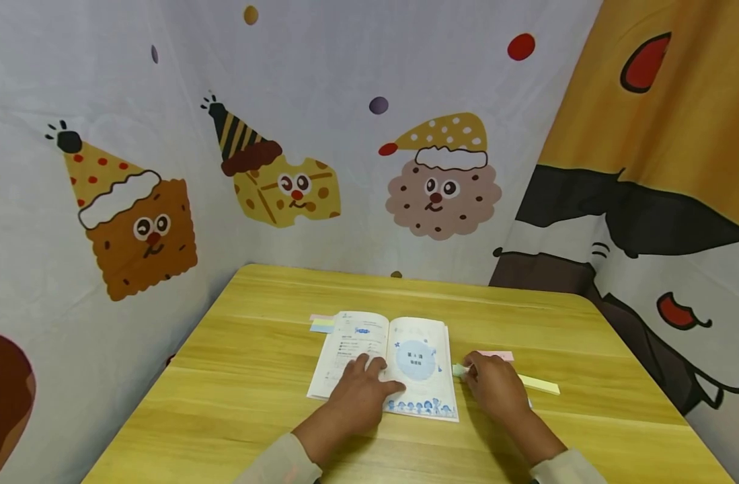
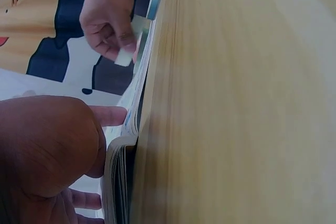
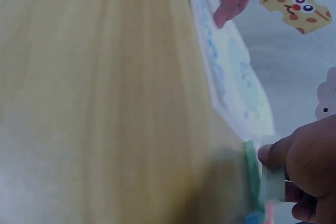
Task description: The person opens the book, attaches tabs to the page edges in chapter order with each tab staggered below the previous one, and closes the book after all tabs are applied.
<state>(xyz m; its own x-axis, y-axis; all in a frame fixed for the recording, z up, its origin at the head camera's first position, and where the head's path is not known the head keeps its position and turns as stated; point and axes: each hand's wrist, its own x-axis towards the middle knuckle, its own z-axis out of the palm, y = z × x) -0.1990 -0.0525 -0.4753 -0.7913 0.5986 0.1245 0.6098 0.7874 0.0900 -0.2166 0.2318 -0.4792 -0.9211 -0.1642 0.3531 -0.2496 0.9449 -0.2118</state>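
Observation:
An open book (image 1: 417, 396) lies on the table with printed pages; a pale blue circle is on its right page. My left hand (image 1: 360, 393) rests across the lower middle of the pages, fingers spread, thumb reaching onto the right page. Just off the book's right edge, my right hand (image 1: 496, 386) pinches a pale green sticky tab (image 3: 272, 182) between thumb and fingers. In the left wrist view the end of that tab (image 2: 124, 57) sticks out past the fingertips. Beneath the right hand, a darker green strip (image 3: 252, 171) shows in the right wrist view.
Pink, yellow and blue tabs (image 1: 322, 325) jut from the book's left edge. Right of the book, a pink strip (image 1: 497, 355) and a yellow strip (image 1: 540, 384) lie on the wooden table (image 1: 254, 417). A printed cloth (image 1: 357, 249) hangs behind the table.

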